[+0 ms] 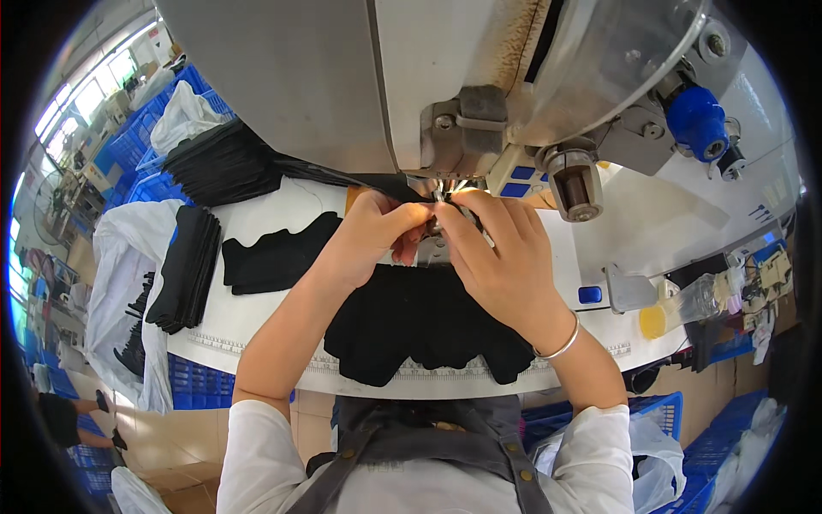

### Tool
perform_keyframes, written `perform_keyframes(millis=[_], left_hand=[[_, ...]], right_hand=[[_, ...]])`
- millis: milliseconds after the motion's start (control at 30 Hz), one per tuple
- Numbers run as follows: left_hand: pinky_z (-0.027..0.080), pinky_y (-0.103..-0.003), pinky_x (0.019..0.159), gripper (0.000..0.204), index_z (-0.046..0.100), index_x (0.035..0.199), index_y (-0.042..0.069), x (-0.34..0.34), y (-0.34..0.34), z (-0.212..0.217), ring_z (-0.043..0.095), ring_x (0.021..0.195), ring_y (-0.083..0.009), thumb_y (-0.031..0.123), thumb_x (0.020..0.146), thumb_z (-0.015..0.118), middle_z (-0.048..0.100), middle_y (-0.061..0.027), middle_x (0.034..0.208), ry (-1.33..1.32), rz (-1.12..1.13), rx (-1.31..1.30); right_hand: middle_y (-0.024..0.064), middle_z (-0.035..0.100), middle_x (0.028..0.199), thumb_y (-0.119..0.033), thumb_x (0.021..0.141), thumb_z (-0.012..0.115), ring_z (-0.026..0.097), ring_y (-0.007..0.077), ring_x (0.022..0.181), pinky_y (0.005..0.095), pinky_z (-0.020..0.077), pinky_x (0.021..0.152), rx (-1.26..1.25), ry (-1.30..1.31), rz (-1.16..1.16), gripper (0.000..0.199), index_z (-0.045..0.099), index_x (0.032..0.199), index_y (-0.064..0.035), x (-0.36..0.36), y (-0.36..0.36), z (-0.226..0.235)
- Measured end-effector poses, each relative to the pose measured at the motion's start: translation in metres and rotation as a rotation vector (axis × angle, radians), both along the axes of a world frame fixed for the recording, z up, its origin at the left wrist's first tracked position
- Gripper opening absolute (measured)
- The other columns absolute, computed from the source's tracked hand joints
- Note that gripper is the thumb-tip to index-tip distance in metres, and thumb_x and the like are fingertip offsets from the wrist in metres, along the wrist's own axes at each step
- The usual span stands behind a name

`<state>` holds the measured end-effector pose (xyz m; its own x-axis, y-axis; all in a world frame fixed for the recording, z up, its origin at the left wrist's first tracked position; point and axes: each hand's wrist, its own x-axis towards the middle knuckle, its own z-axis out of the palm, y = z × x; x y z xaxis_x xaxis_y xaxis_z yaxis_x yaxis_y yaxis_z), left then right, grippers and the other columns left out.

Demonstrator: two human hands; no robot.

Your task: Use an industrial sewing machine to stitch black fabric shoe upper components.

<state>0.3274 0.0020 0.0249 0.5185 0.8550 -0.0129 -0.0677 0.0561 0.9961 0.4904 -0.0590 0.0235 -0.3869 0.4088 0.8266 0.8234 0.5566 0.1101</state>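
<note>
Both hands meet under the needle area of a sewing machine (462, 128), where a small lamp shines. My left hand (372, 231) is closed, with finger and thumb pinched at the edge of a black fabric strip (377, 182) that runs in from the left. My right hand (505, 253) is also closed, its thumb and forefinger pressed together beside the needle; what they pinch is too small to make out. A cut black fabric piece (411, 321) lies below the hands and hangs over the table's front edge. Another flat black piece (278, 255) rests left of my left forearm.
Stacks of black fabric (224, 164) stand at the table's left, another stack (186, 270) nearer beside a white plastic bag (128, 248). Blue crates (201, 383) sit below the table. At right are a blue knob (698, 122) and a clear bottle with a yellow cap (652, 322).
</note>
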Motion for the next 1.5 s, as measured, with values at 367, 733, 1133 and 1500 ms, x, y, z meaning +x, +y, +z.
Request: perform_keyframes(millis=[367,733,1133,1500], left_hand=[[0.031,-0.020,0.040,0.030,0.048,0.052,0.007,0.003,-0.007,-0.001,0.046,0.040,-0.0076,0.020,0.080,0.054,0.046,0.0010,0.047,-0.098,-0.003,-0.021],[0.031,-0.021,0.040,0.027,0.050,0.056,0.007,0.000,0.000,-0.004,0.046,0.039,-0.0074,0.018,0.080,0.053,0.048,0.0007,0.050,-0.071,-0.036,-0.020],[0.031,-0.021,0.039,0.030,0.050,0.054,0.005,-0.001,0.012,-0.006,0.045,0.038,-0.0077,0.019,0.081,0.052,0.050,-0.0016,0.050,-0.098,-0.057,-0.020],[0.031,-0.020,0.039,0.030,0.048,0.053,0.006,0.001,0.016,-0.005,0.047,0.039,-0.0076,0.021,0.079,0.054,0.048,-0.0007,0.050,-0.101,-0.041,-0.029]], right_hand=[[0.0047,0.052,0.091,-0.005,0.060,0.061,0.051,0.0159,0.061,0.0269,0.0399,0.051,0.099,-0.039,0.097,0.026,0.059,0.085,-0.0001,0.012,0.013,-0.012],[0.0055,0.054,0.092,-0.002,0.062,0.061,0.052,0.0238,0.079,0.0342,0.0396,0.065,-0.016,-0.024,0.013,0.031,0.060,0.093,-0.0021,0.011,-0.002,-0.013],[-0.0002,0.051,0.100,-0.011,0.067,0.061,0.048,0.0130,0.075,0.0288,0.0359,0.065,0.031,-0.092,-0.128,0.028,0.060,0.095,-0.0081,0.006,0.001,-0.015],[0.0036,0.053,0.092,-0.005,0.065,0.060,0.054,0.0168,0.072,0.0282,0.0415,0.059,0.086,-0.045,-0.061,0.028,0.058,0.093,-0.0037,0.008,0.006,-0.013]])
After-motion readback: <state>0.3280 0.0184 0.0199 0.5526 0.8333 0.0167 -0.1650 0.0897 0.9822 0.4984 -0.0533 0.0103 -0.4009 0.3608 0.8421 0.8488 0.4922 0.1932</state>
